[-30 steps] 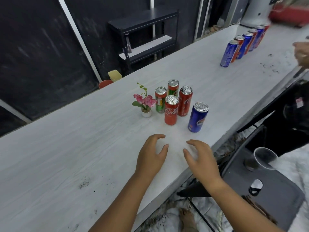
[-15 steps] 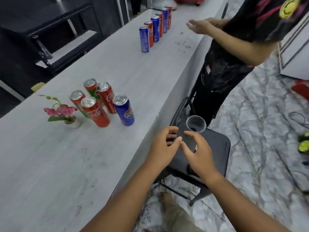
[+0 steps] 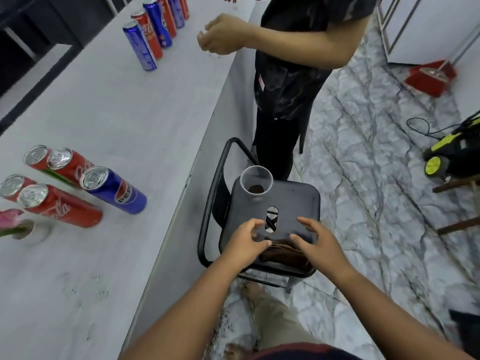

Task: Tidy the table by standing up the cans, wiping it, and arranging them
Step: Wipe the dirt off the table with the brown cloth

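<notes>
Left hand [image 3: 245,246], right hand [image 3: 318,246]: fingers loosely curled, apart, holding nothing, flanking brown cloth [image 3: 284,257] on black chair seat [image 3: 294,203]; contact unclear. Pepsi can [image 3: 117,192] and Coca-Cola can [image 3: 62,207] upright on white table [image 3: 117,113] alongside

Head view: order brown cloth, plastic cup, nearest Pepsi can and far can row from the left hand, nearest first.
1. Brown cloth, on the chair seat by the left hand.
2. Plastic cup, farther back on the seat.
3. Pepsi can, on the table.
4. Far can row, table's far end.
</notes>
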A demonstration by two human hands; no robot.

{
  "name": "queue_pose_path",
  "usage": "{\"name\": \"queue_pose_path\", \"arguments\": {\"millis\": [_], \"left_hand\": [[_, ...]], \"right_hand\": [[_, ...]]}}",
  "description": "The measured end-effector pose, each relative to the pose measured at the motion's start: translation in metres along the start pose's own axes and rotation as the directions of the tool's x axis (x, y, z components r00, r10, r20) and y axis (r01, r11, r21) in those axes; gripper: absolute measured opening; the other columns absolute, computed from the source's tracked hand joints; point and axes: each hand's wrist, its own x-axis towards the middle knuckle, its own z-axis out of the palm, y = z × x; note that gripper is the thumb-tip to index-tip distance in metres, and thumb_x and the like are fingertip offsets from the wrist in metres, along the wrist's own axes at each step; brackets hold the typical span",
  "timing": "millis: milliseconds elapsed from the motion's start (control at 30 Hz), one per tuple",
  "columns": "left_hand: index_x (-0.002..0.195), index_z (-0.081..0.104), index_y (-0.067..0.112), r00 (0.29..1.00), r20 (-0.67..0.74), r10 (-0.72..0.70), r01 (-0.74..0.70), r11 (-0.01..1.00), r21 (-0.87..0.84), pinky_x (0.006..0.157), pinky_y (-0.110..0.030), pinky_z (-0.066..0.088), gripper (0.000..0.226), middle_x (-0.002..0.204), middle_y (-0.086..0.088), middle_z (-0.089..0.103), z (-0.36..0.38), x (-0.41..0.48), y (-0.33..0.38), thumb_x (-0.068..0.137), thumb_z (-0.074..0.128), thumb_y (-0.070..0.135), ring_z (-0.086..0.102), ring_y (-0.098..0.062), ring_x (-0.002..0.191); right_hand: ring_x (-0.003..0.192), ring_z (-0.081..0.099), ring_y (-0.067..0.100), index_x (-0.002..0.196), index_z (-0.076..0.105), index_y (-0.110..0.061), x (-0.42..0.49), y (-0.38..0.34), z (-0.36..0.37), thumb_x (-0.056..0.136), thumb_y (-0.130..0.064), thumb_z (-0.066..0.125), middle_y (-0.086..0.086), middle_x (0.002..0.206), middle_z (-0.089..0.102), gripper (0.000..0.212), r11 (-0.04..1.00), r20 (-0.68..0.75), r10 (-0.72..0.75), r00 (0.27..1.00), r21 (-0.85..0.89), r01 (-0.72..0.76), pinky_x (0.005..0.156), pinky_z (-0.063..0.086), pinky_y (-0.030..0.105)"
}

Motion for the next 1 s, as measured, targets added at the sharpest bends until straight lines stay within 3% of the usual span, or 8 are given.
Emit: {"name": "queue_pose_path", "arguments": {"millis": [167, 333, 400, 533, 667, 833, 900, 1000], "left_hand": [[0.147, 0.058, 0.032, 0.992, 0.099, -0.073, 0.065, 0.995, 0.077, 0.098, -0.025, 0.051, 0.062, 0.141, 0.010, 0.059, 0.019, 0.009, -0.019, 0.091, 0.086, 0.027, 0.061, -0.008, 0.119], [0.150, 0.059, 0.027, 0.995, 0.073, -0.069, 0.060, 0.991, 0.115, 0.095, -0.021, 0.049, 0.064, 0.131, 0.008, 0.056, 0.028, 0.015, -0.024, 0.091, 0.085, 0.025, 0.061, -0.005, 0.104], [0.148, 0.061, 0.026, 0.995, 0.084, -0.050, 0.035, 0.983, 0.181, 0.096, -0.020, 0.048, 0.063, 0.126, 0.007, 0.054, 0.031, 0.015, -0.025, 0.091, 0.085, 0.026, 0.060, -0.006, 0.101], [0.136, 0.067, 0.026, 0.997, 0.073, -0.039, 0.018, 0.965, 0.262, 0.104, -0.028, 0.050, 0.049, 0.122, 0.007, 0.056, 0.037, 0.014, -0.028, 0.090, 0.085, 0.028, 0.063, -0.015, 0.113], [0.120, 0.071, 0.024, 0.998, 0.036, -0.050, 0.039, 0.961, 0.272, 0.100, -0.030, 0.050, 0.031, 0.116, 0.005, 0.059, 0.041, 0.012, -0.027, 0.091, 0.083, 0.028, 0.064, -0.018, 0.111], [0.108, 0.068, 0.027, 0.993, 0.060, -0.106, 0.098, 0.989, 0.113, 0.086, -0.027, 0.053, 0.020, 0.109, 0.008, 0.071, 0.036, 0.003, -0.019, 0.093, 0.081, 0.029, 0.069, -0.012, 0.101], [0.109, 0.066, 0.027, 0.986, 0.081, -0.143, 0.142, 0.990, 0.016, 0.082, -0.027, 0.055, 0.020, 0.108, 0.007, 0.076, 0.031, -0.001, -0.014, 0.094, 0.079, 0.029, 0.072, -0.013, 0.101], [0.108, 0.067, 0.031, 0.987, 0.043, -0.155, 0.158, 0.983, -0.091, 0.086, -0.025, 0.058, 0.019, 0.107, 0.010, 0.077, 0.023, -0.007, -0.006, 0.094, 0.079, 0.029, 0.073, -0.007, 0.099]], "right_hand": [[0.137, 0.055, 0.021, 0.153, 0.058, -0.027, -0.001, 0.036, -0.001, 0.083, -0.043, 0.089, -0.003, 0.144, 0.061, 0.078, 0.974, 0.145, 0.110, 0.983, -0.211, -0.078, 0.117, 0.045, 0.039], [0.126, 0.051, 0.026, 0.160, 0.048, -0.027, 0.003, 0.050, 0.004, 0.086, -0.046, 0.084, 0.000, 0.124, 0.053, 0.084, 0.924, 0.167, 0.131, 0.977, -0.378, -0.059, 0.108, 0.046, 0.040], [0.122, 0.051, 0.026, 0.156, 0.054, -0.030, 0.003, 0.053, 0.008, 0.087, -0.044, 0.083, 0.000, 0.117, 0.054, 0.076, 0.909, 0.161, 0.128, 0.979, -0.413, -0.051, 0.106, 0.047, 0.040], [0.111, 0.054, 0.025, 0.122, 0.079, -0.035, -0.001, 0.058, 0.015, 0.088, -0.036, 0.084, -0.008, 0.096, 0.053, 0.034, 0.919, 0.116, 0.069, 0.991, -0.394, -0.017, 0.098, 0.048, 0.037], [0.102, 0.058, 0.023, 0.104, 0.084, -0.026, -0.004, 0.058, 0.016, 0.086, -0.025, 0.086, -0.004, 0.095, 0.061, 0.018, 0.962, 0.086, 0.095, 0.992, -0.265, -0.069, 0.095, 0.050, 0.037], [0.086, 0.075, 0.012, 0.095, 0.081, -0.024, -0.007, 0.050, 0.007, 0.091, -0.012, 0.083, -0.004, 0.091, 0.081, 0.013, 0.975, 0.119, 0.167, 0.979, 0.130, -0.182, 0.076, 0.054, 0.018], [0.084, 0.077, 0.010, 0.098, 0.080, -0.023, -0.010, 0.045, 0.003, 0.093, -0.011, 0.082, -0.005, 0.092, 0.082, 0.013, 0.958, 0.127, 0.167, 0.978, 0.211, -0.192, 0.078, 0.058, 0.022], [0.088, 0.081, 0.019, 0.106, 0.079, -0.018, -0.012, 0.032, 0.000, 0.095, -0.010, 0.080, 0.001, 0.094, 0.083, 0.014, 0.932, 0.151, 0.174, 0.973, 0.295, -0.212, 0.083, 0.065, 0.038]]}}
